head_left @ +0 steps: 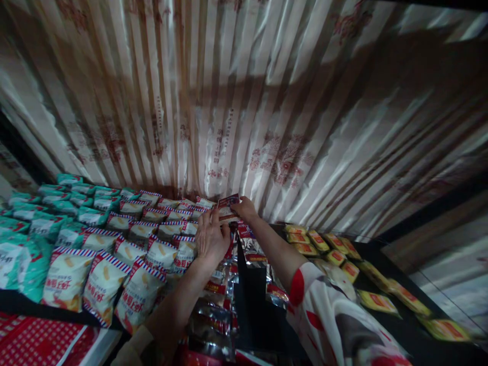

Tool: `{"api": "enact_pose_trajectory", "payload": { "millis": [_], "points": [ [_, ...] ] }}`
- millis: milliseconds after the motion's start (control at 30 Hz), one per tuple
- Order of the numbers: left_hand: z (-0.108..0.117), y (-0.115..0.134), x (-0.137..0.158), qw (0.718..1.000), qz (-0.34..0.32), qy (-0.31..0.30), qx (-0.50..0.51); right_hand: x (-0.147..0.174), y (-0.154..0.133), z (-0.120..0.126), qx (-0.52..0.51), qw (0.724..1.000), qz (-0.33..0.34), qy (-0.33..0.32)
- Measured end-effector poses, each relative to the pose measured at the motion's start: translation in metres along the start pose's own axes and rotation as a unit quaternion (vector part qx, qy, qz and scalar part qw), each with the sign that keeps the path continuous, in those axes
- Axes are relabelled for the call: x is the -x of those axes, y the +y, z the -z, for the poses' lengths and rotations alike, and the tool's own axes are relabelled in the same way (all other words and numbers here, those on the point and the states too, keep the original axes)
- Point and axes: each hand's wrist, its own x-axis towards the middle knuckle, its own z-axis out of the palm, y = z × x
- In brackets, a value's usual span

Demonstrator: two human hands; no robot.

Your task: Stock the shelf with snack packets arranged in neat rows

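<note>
Dark-red packet [227,202] is up at the far edge of the worktop [257,300], between the person's two hands and just in front of the pleated curtain [229,91]. Its right side is pinched by the right hand [246,209], thumb and fingers closed on the edge. At its left and near side the left hand [212,241] touches it with bent fingers, but whether these are clamped on it I cannot tell. Below the hands, shiny red-and-silver packets [211,323] run in a column toward the near side, and a few more lie to the right of a bare black strip. To the left of the left hand stand rows of pale bags [68,277] with striped top edges, and farther left are teal bags [46,226]. At the near left lies a red checked package [41,340]. On the right, beyond the patterned sleeve [324,300], yellow packets [377,301] lie spread out, some just beside each other and others apart.
</note>
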Motion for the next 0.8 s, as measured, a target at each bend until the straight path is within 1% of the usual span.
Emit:
{"api": "enact_pose_trajectory", "payload": {
  "millis": [67, 167, 233, 333, 400, 500, 600, 667, 733, 800],
  "points": [
    [-0.009, -0.006, -0.006, 0.999, -0.024, -0.046, 0.012, 0.002, 0.0, -0.002, 0.059, 0.998, 0.005, -0.003],
    [-0.02, -0.011, -0.013, 0.991, -0.012, -0.133, 0.017, 0.006, -0.003, -0.004, 0.131, 0.991, 0.025, -0.013],
    [-0.023, -0.012, -0.016, 0.988, -0.011, -0.153, 0.016, 0.008, -0.007, -0.004, 0.167, 0.985, 0.029, -0.027],
    [-0.024, -0.012, -0.016, 0.988, -0.03, -0.152, 0.001, 0.014, -0.014, -0.003, 0.218, 0.975, 0.02, -0.028],
    [-0.023, -0.01, -0.016, 0.988, -0.036, -0.148, -0.008, 0.018, -0.019, -0.002, 0.257, 0.966, 0.028, -0.02],
    [-0.022, -0.008, -0.017, 0.989, -0.041, -0.143, -0.004, 0.024, -0.024, -0.001, 0.295, 0.952, 0.076, -0.022],
    [-0.021, -0.008, -0.018, 0.988, -0.036, -0.152, 0.007, 0.027, -0.029, -0.002, 0.328, 0.936, 0.127, -0.021],
    [-0.021, -0.009, -0.019, 0.987, -0.035, -0.156, 0.015, 0.026, -0.033, -0.005, 0.364, 0.921, 0.137, -0.037],
    [-0.022, -0.01, -0.018, 0.988, -0.038, -0.152, 0.019, 0.024, -0.036, -0.008, 0.394, 0.907, 0.134, -0.067],
    [-0.024, -0.012, -0.018, 0.988, -0.043, -0.144, 0.019, 0.02, -0.039, -0.012, 0.404, 0.898, 0.15, -0.089]
  ]
}}
